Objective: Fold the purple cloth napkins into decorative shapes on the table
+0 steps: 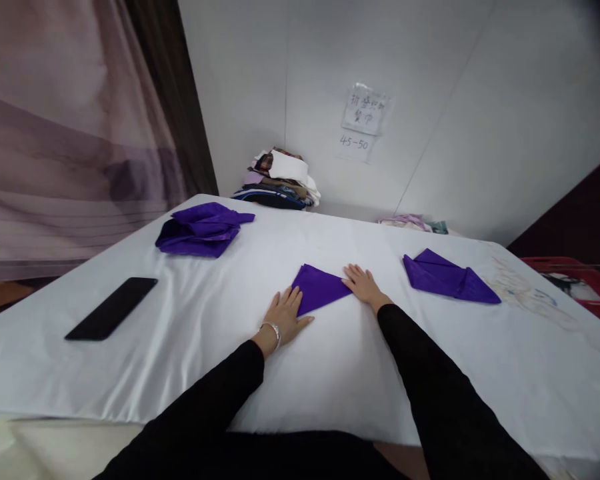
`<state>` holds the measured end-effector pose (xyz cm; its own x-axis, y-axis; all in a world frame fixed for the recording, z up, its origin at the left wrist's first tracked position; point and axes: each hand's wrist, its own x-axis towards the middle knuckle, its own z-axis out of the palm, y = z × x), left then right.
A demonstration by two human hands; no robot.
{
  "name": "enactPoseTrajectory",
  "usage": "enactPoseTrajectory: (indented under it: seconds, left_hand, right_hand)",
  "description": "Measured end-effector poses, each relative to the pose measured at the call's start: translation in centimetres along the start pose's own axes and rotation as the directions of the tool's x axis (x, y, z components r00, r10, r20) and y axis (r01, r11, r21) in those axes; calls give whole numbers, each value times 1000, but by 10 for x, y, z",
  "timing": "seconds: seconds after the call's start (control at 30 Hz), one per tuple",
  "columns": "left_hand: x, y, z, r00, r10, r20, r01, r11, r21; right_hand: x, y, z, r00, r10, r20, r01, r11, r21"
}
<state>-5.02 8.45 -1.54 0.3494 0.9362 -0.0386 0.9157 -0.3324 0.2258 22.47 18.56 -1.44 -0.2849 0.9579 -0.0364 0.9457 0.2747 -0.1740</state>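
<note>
A purple cloth napkin (320, 288), folded into a triangle, lies flat on the white tablecloth (325, 373) in front of me. My left hand (285, 317) rests on its left edge, fingers stretched and the thumb out to the side; a silvery bracelet circles that wrist. At the right-hand corner of the napkin, my right hand (363, 283) lies flat with its fingers extended over the tip. Another folded purple napkin (447, 277) sits to the right. Several purple napkins (203, 230) appear bunched in a loose heap at the far left.
A black flat tablet-like object (113, 308) lies on the table's left. Behind the far edge stands a pile of folded clothes (280, 179). More fabric (413, 223) shows at the back. Paper signs (365, 110) hang on the wall. A red basket (580, 267) is at far right.
</note>
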Motion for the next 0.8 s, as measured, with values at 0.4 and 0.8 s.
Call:
enactPoseTrajectory:
  seconds: [0.4,0.8]
  left_hand:
    - [7,-8,-28,984,74,162,-84,995,61]
    - [-44,43,-18,999,-27,-45,27,1000,3]
  right_hand:
    - [-55,-60,14,952,-266,-154,266,964,-21]
    - [-77,-113,25,845,-510,-160,523,850,55]
